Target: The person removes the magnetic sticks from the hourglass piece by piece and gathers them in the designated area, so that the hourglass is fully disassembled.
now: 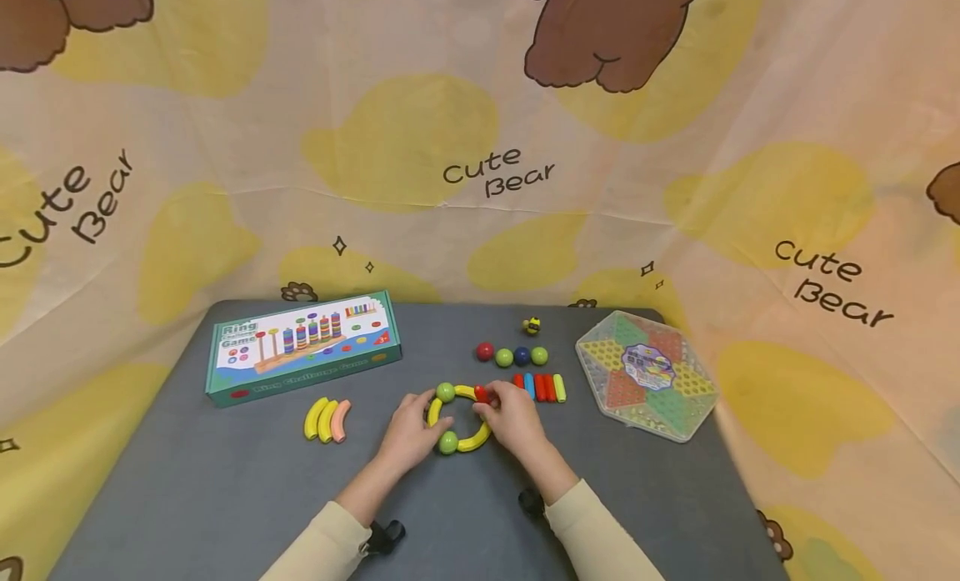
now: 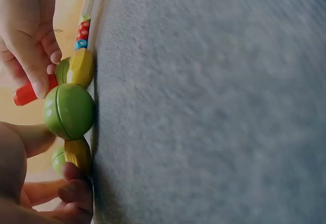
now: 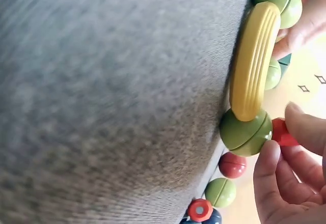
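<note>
One red rod (image 2: 26, 94) in right fingers (image 3: 267, 175) is far from table sides (image 1: 723, 481).

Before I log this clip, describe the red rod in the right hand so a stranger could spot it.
On the gray table, find the green-and-yellow ring. At its upper right in the head view, the right hand pinches the red rod. Other red rods lie in a row farther right; only this one is held.

Ring (image 1: 435, 410): 3 arcs (image 1: 474, 439), 3 balls (image 1: 447, 443) (grn)
</note>
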Tool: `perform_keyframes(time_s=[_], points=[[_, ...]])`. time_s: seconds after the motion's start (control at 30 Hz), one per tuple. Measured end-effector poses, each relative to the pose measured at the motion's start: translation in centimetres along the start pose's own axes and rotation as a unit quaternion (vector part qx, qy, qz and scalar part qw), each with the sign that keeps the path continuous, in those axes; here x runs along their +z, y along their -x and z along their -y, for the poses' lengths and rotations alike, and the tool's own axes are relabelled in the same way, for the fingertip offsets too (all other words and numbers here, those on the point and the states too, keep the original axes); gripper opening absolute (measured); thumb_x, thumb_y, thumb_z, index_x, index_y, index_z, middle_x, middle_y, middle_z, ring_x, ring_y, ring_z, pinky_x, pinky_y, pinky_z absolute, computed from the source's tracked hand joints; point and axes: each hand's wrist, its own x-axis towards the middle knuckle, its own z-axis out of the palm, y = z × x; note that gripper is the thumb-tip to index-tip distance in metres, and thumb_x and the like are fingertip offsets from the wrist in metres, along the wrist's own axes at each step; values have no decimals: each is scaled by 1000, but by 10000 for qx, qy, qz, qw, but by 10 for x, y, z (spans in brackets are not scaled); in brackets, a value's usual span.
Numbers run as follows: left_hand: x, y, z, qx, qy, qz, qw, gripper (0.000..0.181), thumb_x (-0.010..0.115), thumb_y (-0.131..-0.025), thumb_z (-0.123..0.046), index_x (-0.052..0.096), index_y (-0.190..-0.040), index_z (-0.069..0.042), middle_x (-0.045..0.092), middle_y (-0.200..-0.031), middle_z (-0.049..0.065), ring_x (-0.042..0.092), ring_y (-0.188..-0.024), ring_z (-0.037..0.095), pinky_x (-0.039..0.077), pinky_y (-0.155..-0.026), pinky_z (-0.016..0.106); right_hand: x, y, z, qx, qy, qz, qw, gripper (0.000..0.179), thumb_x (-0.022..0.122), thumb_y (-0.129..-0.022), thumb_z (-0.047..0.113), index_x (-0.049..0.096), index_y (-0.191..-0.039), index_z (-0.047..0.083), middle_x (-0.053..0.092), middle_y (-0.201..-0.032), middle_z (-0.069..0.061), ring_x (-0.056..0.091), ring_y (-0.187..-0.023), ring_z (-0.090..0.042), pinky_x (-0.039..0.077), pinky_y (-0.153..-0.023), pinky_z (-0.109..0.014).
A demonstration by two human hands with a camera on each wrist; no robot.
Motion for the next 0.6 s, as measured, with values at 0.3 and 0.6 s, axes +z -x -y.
perform_keyframes(time_s=[0.3, 0.6], points=[[-2, 0, -1, -33, -46, -17, 10000, 60, 77, -88, -20, 56, -139, 2, 58, -110, 13, 52, -74, 14, 46, -66, 28, -1, 2, 1, 175, 8, -84, 9998, 22, 77, -91, 20, 68, -105, 6, 65, -84, -1, 55, -71, -11, 50, -63, -22], [-2, 0, -1, -67, -77, -35, 9999, 57, 77, -86, -16, 58, -137, 3, 59, -110, 13, 54, -72, 13, 47, -66, 29, 2, 6, 1, 125, -21, -414, 9991, 24, 77, -91, 20, 68, -108, 5, 63, -83, -1, 55, -72, -13, 50, -64, -23]])
